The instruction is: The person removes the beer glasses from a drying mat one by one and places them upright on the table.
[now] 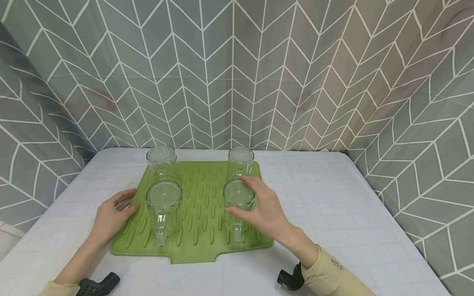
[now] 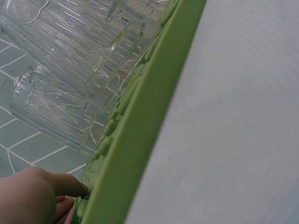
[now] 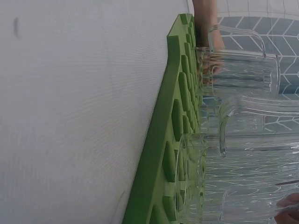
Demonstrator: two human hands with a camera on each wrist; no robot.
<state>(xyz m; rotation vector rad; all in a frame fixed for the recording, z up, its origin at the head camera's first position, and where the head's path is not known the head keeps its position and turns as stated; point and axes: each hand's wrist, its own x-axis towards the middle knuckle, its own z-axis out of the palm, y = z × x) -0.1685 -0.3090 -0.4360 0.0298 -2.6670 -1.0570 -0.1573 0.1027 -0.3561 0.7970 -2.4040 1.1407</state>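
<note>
A green drying mat with raised ridges lies on the table, and several clear glass mugs stand upside down on it. My left hand grips the mat's left edge, thumb on top; in the left wrist view that thumb presses beside the ridges. At the front right mug, my right hand curves thumb and fingers round the upper part. This mug rests on the mat, its handle toward me. The front left mug sits nearer my left hand, untouched.
Behind the front pair stand a back left mug and a back right mug, both on the mat. A white cloth covers the table. Grey patterned curtains hang behind it and at both sides.
</note>
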